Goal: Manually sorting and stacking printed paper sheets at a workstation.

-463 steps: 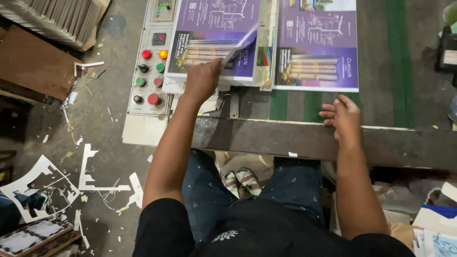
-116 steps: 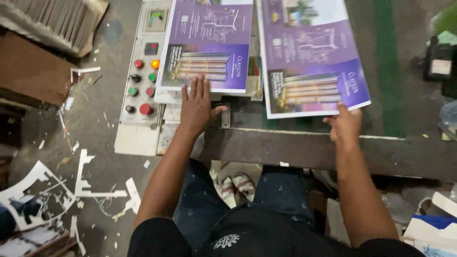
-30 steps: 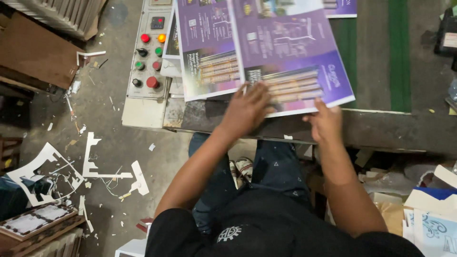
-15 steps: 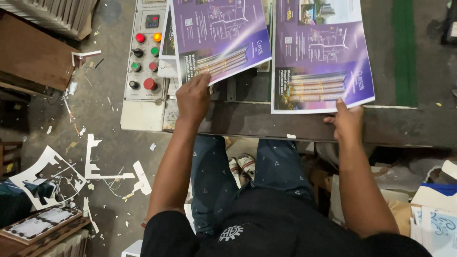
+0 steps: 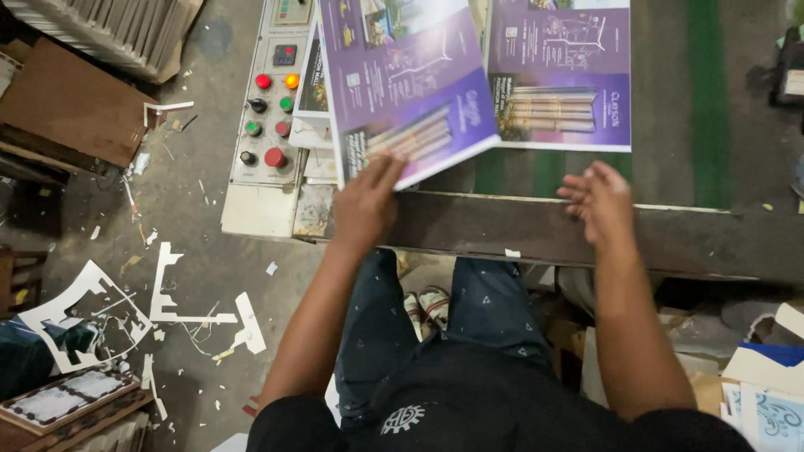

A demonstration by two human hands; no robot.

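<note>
At the far left, white cardboard offcuts (image 5: 100, 310) lie scattered over the dusty concrete floor, with a flat brown board (image 5: 79, 100) leaning near the top corner. Just right of them stands a pale control panel (image 5: 264, 125) carrying 2 columns of round buttons in red, orange, green and black.

The left hand (image 5: 367, 201) grips the lower edge of a purple printed sheet (image 5: 402, 84), fingers curled over its near corner and the thumb hidden below it. That sheet is tilted, its lower right corner swung toward the middle, and it lies partly over the panel's right side and over a stack of similar sheets beneath it. Its right edge overlaps or touches the neighbouring sheet; which one cannot be told.

The second purple sheet (image 5: 559, 75) lies flat and square on the dark worktable (image 5: 712, 234), beside a green stripe that runs up the table's surface. The right hand (image 5: 599, 201) is open and holds nothing: its fingers are spread loosely and it hovers at the table's near edge, just below that sheet's lower border without touching it.

Below the table's edge the person's dark patterned trousers and sandalled feet show between the 2 forearms. At the far right, a heap of paper scraps (image 5: 770, 377), white, blue and tan, sits on the floor.
</note>
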